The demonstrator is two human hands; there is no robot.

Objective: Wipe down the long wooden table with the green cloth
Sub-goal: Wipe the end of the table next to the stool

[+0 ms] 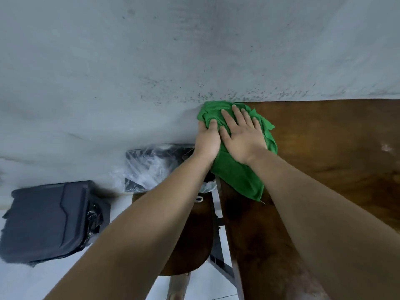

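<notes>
Where the long wooden table (324, 148) meets the grey wall (151, 50), the green cloth (240, 172) lies bunched on the table's far left corner, one crumpled end right against the wall and a flatter tail trailing back toward the near side along the left edge. Both bare hands are on it. The left hand (207, 137) sits at the very corner of the table, its fingers curled around a fold of the cloth so that the thumb and a fingertip pinch the fabric; it is partly closed on the cloth. Just to its right, touching it, the right hand (242, 135) lies flat and open, palm down, fingers spread and pointing toward the wall, pressing the cloth against the tabletop without gripping it. Both forearms reach in from the near edge of the view, the right one crossing over the dark, glossy wood.

The tabletop runs off to the right, and a pale patch of glare shows near its right side. Off the table's left end, lower down, a brown wooden stool (192, 234) stands on the pale floor, partly hidden by the left forearm. Beyond it, against the wall, is a bin lined with a clear plastic bag (149, 167). Further left, a black lidded bin (52, 219) with a black liner stands apart from the stool.
</notes>
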